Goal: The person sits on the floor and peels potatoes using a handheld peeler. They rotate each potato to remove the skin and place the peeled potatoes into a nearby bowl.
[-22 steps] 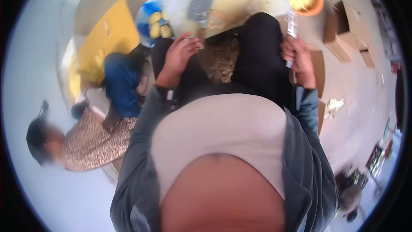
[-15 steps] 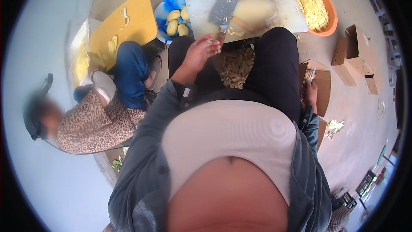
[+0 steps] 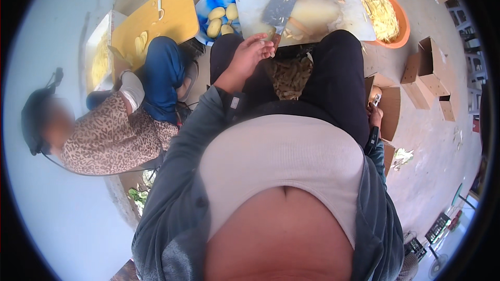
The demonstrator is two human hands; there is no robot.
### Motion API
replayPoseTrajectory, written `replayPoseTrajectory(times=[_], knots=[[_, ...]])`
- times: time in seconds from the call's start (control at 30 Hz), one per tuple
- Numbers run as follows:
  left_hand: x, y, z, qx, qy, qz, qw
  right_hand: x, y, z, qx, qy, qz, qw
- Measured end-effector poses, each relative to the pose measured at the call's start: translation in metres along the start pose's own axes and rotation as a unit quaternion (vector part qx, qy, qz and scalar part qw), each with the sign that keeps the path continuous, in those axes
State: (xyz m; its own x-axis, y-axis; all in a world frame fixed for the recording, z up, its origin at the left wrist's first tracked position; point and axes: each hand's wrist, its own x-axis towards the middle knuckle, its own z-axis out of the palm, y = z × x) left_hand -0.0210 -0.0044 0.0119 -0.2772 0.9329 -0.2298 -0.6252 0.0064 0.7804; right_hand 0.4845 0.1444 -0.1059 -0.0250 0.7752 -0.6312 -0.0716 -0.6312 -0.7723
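Note:
My left hand (image 3: 252, 50) has its fingers curled by the wooden handle of a cleaver (image 3: 280, 6) lying on a white cutting board (image 3: 328, 23); a greenish object (image 3: 268, 32) is at the fingertips, and what they grip is unclear. My right hand (image 3: 374, 110) is low beside my right thigh, in an open cardboard box (image 3: 390, 114), closed on a metal tool (image 3: 376, 99) next to a tan object I cannot make out. Between my legs lie brownish scraps (image 3: 289, 80). Potatoes (image 3: 215, 27) rest in a blue-and-white basin (image 3: 208, 0).
An orange tub (image 3: 398, 18) of yellow shreds stands right of the board. Several cardboard boxes (image 3: 435, 67) lie at right. At left, a person (image 3: 109, 140) in leopard print sits by a yellow board (image 3: 166, 5) with slices and a white tray (image 3: 92, 47) of yellow pieces.
My right hand, with the metal tool, has dropped from beside the board into the box at my right. The view has shifted, and my left hand stays by the cleaver handle.

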Motion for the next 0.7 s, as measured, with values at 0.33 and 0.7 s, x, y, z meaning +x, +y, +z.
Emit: replayPoseTrajectory(times=[0.33,0.7], knots=[[0.006,0.0,-0.024,0.059,-0.027,0.021,0.998,-0.007,0.008,0.021,0.142,-0.026,-0.024,0.989],[0.013,0.0,-0.017,0.07,-0.026,0.0,0.997,-0.017,0.006,-0.006,0.207,0.103,-0.042,0.972]])
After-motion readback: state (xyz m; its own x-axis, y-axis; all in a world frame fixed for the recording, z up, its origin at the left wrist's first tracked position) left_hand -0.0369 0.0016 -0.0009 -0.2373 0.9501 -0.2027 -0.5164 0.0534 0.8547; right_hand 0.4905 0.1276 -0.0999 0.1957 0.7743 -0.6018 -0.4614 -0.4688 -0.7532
